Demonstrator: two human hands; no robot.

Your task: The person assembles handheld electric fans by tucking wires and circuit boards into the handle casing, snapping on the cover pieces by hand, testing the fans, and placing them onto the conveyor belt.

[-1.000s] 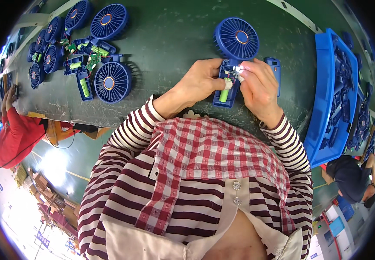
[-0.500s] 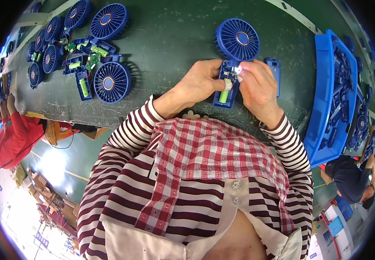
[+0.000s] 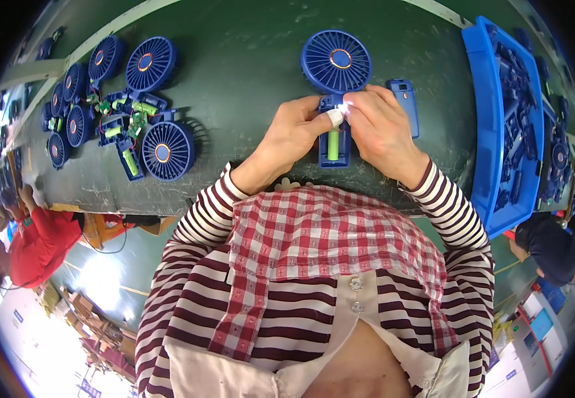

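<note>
Handheld fan: blue, lying before the person near the table's front edge; round grille farthest away, handle pointing toward the body.
Handle interior: uncovered, a green cylindrical cell lying lengthwise inside.
Left hand: grasping the handle's left side, the thumb with its white wrap pressed over the upper part.
Right hand: fingertips bunched at the top of the handle beside a bright white glow—whether they pinch a small part cannot be told.
Stage: cell in place, grille attached; the handle remains uncovered, and the wiring beneath the fingers is hidden, so its completion cannot be judged.
Blue casing piece: lying apart, just beyond the right hand.
Left margin: fans with exposed cells and green boards grouped—a wide stretch of green tabletop separates them from the left hand.
Right margin: the blue bin, holding blue parts, bounds sideways movement beyond the casing piece.
Front margin: table edge close to the forearms.
</note>
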